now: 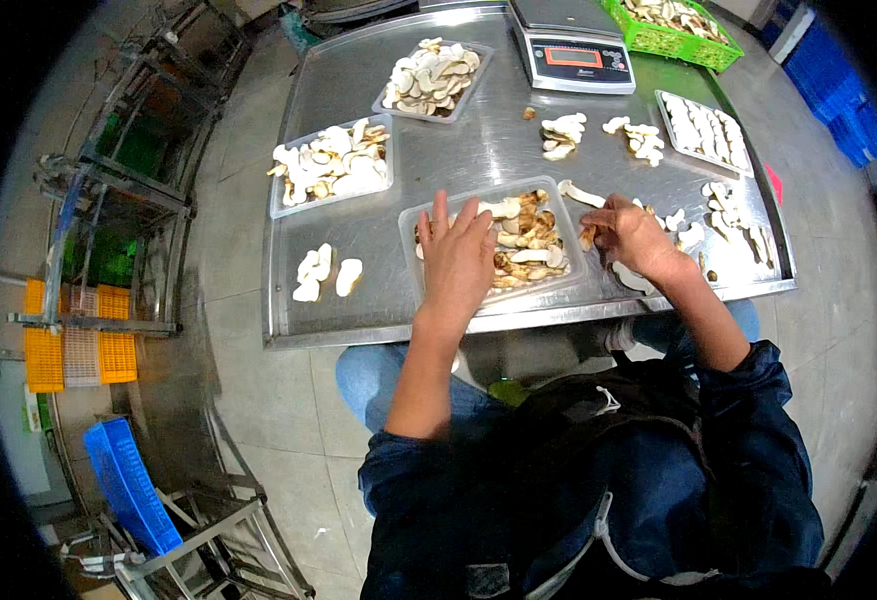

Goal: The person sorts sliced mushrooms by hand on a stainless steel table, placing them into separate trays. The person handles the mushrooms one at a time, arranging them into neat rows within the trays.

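My left hand lies with fingers spread over the left part of a clear plastic tray of brown and white mushroom pieces. What its palm touches is hidden. Just right of that tray, my right hand pinches a brownish mushroom piece between bent fingers. A long white mushroom slice lies above the right hand, and a curved white one below it. Loose slices are spread farther right. At the left, pale slices rest on the steel table.
Two more filled trays stand at the upper left. A digital scale and a green crate are at the back. A white tray of slices sits at the right. A raised metal rim edges the table.
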A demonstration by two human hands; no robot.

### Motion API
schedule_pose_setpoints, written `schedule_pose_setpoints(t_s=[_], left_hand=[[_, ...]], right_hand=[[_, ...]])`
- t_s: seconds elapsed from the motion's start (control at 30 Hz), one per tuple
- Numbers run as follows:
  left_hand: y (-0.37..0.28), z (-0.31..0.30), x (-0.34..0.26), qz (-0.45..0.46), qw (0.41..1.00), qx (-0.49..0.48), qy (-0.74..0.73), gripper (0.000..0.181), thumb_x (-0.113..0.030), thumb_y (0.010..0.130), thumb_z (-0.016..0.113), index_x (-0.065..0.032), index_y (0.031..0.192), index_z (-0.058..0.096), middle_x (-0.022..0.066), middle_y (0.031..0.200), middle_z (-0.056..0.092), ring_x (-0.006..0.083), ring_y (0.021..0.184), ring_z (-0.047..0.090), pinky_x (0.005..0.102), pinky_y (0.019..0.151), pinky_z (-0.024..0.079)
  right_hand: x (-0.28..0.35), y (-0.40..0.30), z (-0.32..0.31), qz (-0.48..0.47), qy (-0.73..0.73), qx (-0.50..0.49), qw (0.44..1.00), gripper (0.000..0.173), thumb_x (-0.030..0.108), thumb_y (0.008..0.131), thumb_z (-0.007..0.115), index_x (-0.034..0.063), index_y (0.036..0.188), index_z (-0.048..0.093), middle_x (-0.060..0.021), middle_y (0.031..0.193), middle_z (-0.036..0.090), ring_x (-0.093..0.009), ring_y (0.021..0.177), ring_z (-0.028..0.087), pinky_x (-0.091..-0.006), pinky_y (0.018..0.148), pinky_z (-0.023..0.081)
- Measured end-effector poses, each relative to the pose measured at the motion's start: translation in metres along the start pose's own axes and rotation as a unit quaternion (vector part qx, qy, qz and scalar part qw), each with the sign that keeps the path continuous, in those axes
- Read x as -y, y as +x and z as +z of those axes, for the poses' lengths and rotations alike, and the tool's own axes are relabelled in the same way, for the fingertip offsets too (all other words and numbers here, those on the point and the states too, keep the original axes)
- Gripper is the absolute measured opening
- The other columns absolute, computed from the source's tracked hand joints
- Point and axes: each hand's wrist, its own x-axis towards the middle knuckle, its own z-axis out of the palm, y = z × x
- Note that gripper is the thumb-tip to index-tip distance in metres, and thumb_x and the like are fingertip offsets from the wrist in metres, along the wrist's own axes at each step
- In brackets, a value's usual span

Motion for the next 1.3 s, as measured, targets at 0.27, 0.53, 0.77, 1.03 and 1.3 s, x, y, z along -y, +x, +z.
schedule_pose_setpoints(t_s=[0.27,0.53,0.77,1.03,1.3], left_hand=[[0.012,0.001,0.008,-0.022,0.985,-0.146,-0.087,0.013,-0.009,0.077,0.062,-0.0064,0.087,0.069,0.01,0.091,0.061,0.0307,0.095,0.051,0.0414,0.086,0.039],[0.01,-0.005,0.012,-0.057,0.966,-0.241,-0.075,0.012,-0.007,0.077,0.062,-0.005,0.088,0.067,0.0098,0.091,0.062,0.0296,0.09,0.054,0.0397,0.082,0.042],[-0.007,-0.021,0.017,-0.122,0.95,-0.271,-0.097,0.013,-0.008,0.078,0.062,-0.0044,0.09,0.066,0.0105,0.09,0.064,0.0283,0.089,0.055,0.0363,0.081,0.044],[-0.007,-0.004,-0.008,-0.065,0.967,-0.209,-0.133,0.014,-0.007,0.078,0.061,-0.0035,0.091,0.066,0.0121,0.09,0.063,0.0294,0.089,0.055,0.0382,0.082,0.042],[-0.007,0.015,-0.037,0.031,0.983,-0.134,-0.122,0.015,-0.007,0.076,0.061,-0.0052,0.09,0.067,0.0105,0.091,0.062,0.0308,0.092,0.051,0.04,0.083,0.041]], right_hand=[[-0.002,0.004,-0.005,0.013,0.016,0.011,1.0,0.015,0.009,0.069,0.067,0.0003,0.08,0.063,-0.0145,0.084,0.059,-0.034,0.082,0.06,-0.0393,0.074,0.05],[-0.001,-0.006,-0.004,0.101,-0.021,0.061,0.993,0.019,0.011,0.07,0.064,-0.0037,0.082,0.062,-0.0251,0.083,0.061,-0.039,0.082,0.061,-0.0421,0.075,0.05],[-0.009,-0.028,-0.009,0.144,0.099,-0.003,0.985,0.011,0.006,0.072,0.064,-0.0017,0.079,0.06,-0.0177,0.074,0.063,-0.028,0.07,0.063,-0.0351,0.065,0.049],[0.05,-0.015,0.017,-0.096,0.158,-0.154,0.971,0.01,0.004,0.075,0.063,0.0003,0.077,0.054,-0.0138,0.08,0.052,-0.033,0.072,0.055,-0.0385,0.064,0.045],[0.036,-0.029,0.011,-0.063,0.136,-0.193,0.97,0.01,0.007,0.078,0.062,0.0005,0.085,0.062,-0.0151,0.087,0.061,-0.034,0.079,0.059,-0.037,0.07,0.049]])
